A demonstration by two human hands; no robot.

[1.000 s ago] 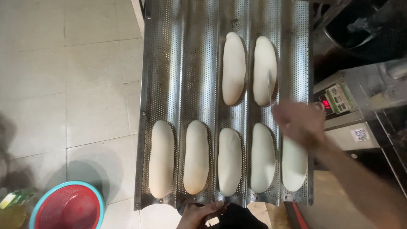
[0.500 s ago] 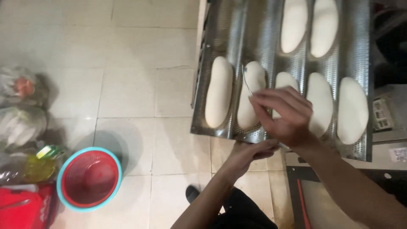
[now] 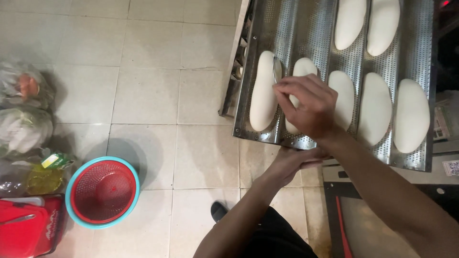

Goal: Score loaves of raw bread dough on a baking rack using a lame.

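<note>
Light: bright overhead, even on the floor tiles [image 3: 143, 95].
Glare: sheen along the metal tray [image 3: 306, 28].
Shadows: soft, beside the red basket [image 3: 103, 191].
Dim: right edge.
Focus: fairly sharp.

Shiny perforated metal tray [image 3: 311, 28], matt dough [image 3: 264, 93]

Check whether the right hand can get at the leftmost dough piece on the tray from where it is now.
Probably yes. The right hand hovers just beside the leftmost dough piece, pinching a thin blade over its edge, with nothing between them on the perforated tray.
</note>
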